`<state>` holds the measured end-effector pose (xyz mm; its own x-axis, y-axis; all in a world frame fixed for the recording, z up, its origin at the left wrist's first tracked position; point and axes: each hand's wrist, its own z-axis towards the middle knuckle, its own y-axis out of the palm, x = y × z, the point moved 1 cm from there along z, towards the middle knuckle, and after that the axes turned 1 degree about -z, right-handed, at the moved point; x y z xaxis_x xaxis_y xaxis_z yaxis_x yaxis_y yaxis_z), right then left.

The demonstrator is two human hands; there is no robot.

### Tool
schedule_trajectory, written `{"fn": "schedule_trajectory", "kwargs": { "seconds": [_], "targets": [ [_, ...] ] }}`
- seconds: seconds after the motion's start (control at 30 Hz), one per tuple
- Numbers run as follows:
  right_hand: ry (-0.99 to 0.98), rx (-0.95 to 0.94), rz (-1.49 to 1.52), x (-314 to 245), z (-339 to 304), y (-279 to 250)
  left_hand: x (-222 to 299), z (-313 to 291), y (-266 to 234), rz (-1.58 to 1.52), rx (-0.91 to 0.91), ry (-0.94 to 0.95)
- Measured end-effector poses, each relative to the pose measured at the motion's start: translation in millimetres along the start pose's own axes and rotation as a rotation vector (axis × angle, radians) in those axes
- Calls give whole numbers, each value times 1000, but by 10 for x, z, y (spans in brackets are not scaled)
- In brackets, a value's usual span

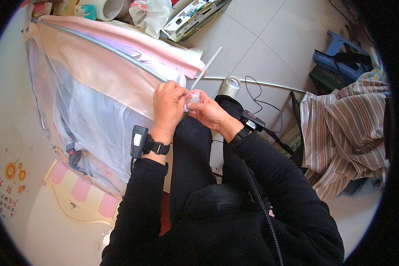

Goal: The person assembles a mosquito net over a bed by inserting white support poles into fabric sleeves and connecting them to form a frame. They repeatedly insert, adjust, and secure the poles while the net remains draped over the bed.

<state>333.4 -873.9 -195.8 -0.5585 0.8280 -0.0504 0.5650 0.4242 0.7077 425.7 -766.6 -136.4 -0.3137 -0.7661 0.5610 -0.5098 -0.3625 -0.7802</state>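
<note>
Left hand: from where I stand, the left hand (166,104) has its fingers curled in and its thumb and fingertips pinched on a small translucent piece (193,98).
Right hand: the right hand (209,111) meets it from the other side, thumb and fingers closed on that same piece.
Translucent piece: between the two hands, above the person's knees, by the near corner of the net (97,106).
White rod: the thin white rod (208,66) slants up and away from the fingertips, over the tiled floor (257,26); I can't tell whether it joins the piece.
Patterned pole: the patterned pole (115,55) runs along the net's peach band (86,62) down to the left hand; its near end is hidden there.
Floor's right edge: a blue stool (341,48), with striped cloth (350,133) heaped nearer the person.
Beyond the net's far edge: a white plastic bag (150,15).
</note>
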Motion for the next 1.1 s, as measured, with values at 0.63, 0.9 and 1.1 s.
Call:
{"fn": "schedule_trajectory", "kwargs": {
  "seconds": [0.63, 0.9, 1.1],
  "targets": [
    [-63, 220, -1, 112, 40, 146, -472, -619, -60, -1223, 59, -648],
    [-148, 336, -39, 205, 139, 177, -434, -489, -104, -1151, -85, -521],
    [-185, 372, -63, 254, 225, 95, -243, -608, -814, -1209, 321, -171]
  ]
}}
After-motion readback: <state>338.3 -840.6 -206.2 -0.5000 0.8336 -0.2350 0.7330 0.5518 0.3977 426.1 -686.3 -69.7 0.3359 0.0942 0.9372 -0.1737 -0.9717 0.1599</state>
